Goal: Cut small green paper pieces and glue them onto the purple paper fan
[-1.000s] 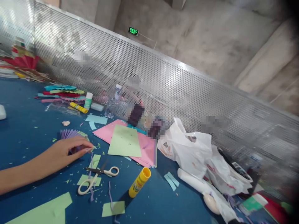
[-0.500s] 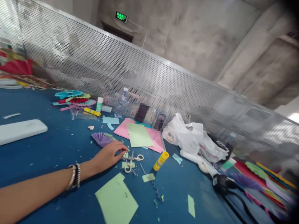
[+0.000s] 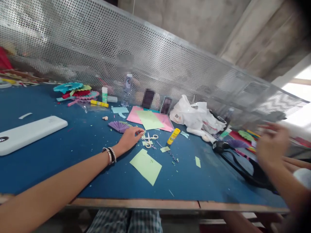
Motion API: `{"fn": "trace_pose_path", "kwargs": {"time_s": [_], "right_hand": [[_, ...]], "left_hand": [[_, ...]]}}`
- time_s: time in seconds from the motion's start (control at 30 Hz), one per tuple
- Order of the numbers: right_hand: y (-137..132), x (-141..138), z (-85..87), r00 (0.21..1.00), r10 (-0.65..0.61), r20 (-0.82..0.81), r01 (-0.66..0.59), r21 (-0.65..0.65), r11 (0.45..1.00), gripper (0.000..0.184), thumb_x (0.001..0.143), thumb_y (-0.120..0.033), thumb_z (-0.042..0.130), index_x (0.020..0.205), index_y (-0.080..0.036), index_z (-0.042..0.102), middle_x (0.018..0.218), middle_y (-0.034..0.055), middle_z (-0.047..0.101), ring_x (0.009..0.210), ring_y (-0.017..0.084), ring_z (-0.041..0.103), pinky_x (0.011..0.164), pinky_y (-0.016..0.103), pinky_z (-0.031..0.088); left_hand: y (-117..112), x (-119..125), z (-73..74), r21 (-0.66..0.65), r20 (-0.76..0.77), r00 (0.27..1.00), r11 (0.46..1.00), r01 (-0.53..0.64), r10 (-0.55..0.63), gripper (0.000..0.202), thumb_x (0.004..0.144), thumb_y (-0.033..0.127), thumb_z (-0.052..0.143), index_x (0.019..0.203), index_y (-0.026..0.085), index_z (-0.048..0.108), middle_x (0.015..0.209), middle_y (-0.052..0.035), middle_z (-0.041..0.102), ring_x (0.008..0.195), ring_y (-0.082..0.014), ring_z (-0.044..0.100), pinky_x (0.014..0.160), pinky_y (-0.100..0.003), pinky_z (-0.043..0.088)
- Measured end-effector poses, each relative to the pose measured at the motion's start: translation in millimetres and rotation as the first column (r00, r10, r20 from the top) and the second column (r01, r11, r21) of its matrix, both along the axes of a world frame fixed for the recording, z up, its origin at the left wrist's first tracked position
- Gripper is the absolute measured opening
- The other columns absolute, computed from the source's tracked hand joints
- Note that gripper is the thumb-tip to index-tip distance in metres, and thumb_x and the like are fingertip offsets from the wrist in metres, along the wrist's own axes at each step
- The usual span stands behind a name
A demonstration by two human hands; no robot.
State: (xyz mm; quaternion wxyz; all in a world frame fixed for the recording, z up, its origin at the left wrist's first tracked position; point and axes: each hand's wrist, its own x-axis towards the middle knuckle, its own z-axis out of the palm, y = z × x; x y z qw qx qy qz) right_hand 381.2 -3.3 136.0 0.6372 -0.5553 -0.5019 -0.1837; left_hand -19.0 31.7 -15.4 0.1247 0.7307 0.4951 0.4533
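Note:
My left hand [image 3: 132, 138] rests on the blue table with thumb and fingertips pinched together. Something tiny may be between them, too small to make out. Beside the fingertips lie white-handled scissors [image 3: 148, 139] over green paper scraps. A purple folded paper fan [image 3: 119, 126] is just behind this hand. Nearer the table's front lies a cut sheet of light green paper [image 3: 147, 165]. A yellow glue stick [image 3: 173, 136] stands right of the scissors. At the far right, my right hand [image 3: 273, 144] is raised above the table, smeared by motion, its fingers unclear.
Pink and green paper sheets [image 3: 167, 122] lie at the back, near a water bottle [image 3: 126, 90] and a white plastic bag [image 3: 188, 111]. A white case [image 3: 36, 131] is on the left. Black straps [image 3: 233, 165] lie on the right, near another person's arm. A perforated metal screen [image 3: 155, 61] stands behind.
The view has tipped down, showing the table's front edge and my lap. My right hand has come into view at the right. My left hand stays pinched beside the scissors.

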Motion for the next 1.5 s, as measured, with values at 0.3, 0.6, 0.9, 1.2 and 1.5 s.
{"fn": "trace_pose_path", "kwargs": {"time_s": [0.3,0.6,0.9,1.2,1.5], "right_hand": [[7.8,-217.2,-89.8,0.622,0.78,0.068,-0.718,-0.349,0.602,0.026,0.087,-0.031,0.038,0.103,-0.021,0.056,0.104,0.0057,0.058,0.094,0.017,0.053,0.082,0.032,0.04],[33.8,-231.8,-134.1,0.069,0.575,-0.816,-0.987,0.027,0.156,0.029,0.065,-0.031,0.069,0.09,-0.019,0.061,0.096,0.0036,0.063,0.089,0.018,0.061,0.076,0.027,0.047],[28.8,-227.4,-131.0,-0.046,0.423,-0.905,-0.994,0.086,0.074,0.034,0.061,-0.028,0.073,0.092,-0.02,0.063,0.096,0.004,0.065,0.079,0.013,0.063,0.066,0.021,0.047],[28.5,-228.5,-130.9,0.007,0.477,-0.879,-0.994,0.045,0.098,0.032,0.069,-0.038,0.067,0.092,-0.017,0.063,0.079,0.0024,0.066,0.059,0.006,0.056,0.052,0.016,0.041],[28.8,-221.8,-120.1,-0.041,0.461,-0.886,-0.976,0.135,0.172,0.028,0.059,-0.027,0.075,0.083,-0.018,0.066,0.086,0.0029,0.067,0.07,0.011,0.063,0.062,0.02,0.051]], "left_hand": [[-12.1,2.2,5.8,-0.082,0.098,0.995,0.996,0.031,-0.023,0.025,0.078,0.033,0.049,0.089,0.018,0.067,0.09,-0.0033,0.069,0.079,-0.0166,0.06,0.07,-0.027,0.044],[-3.0,3.3,3.7,-0.097,0.11,0.994,0.995,0.006,0.004,0.027,0.081,0.034,0.045,0.088,0.019,0.066,0.085,-0.0018,0.068,0.074,-0.0149,0.059,0.07,-0.026,0.043],[-3.3,3.0,3.1,-0.131,0.117,0.993,0.991,0.004,0.011,0.031,0.081,0.04,0.043,0.091,0.019,0.064,0.087,-0.0021,0.067,0.076,-0.0156,0.059,0.069,-0.027,0.044],[-2.1,0.7,4.6,-0.132,0.121,0.992,0.991,-0.011,0.027,0.03,0.081,0.04,0.044,0.091,0.019,0.064,0.089,-0.0022,0.067,0.077,-0.0158,0.058,0.072,-0.028,0.044],[0.0,-2.2,4.7,-0.099,0.139,0.989,0.995,-0.031,0.045,0.027,0.08,0.035,0.046,0.09,0.018,0.063,0.09,-0.0031,0.067,0.076,-0.0153,0.058,0.073,-0.029,0.045]]}}
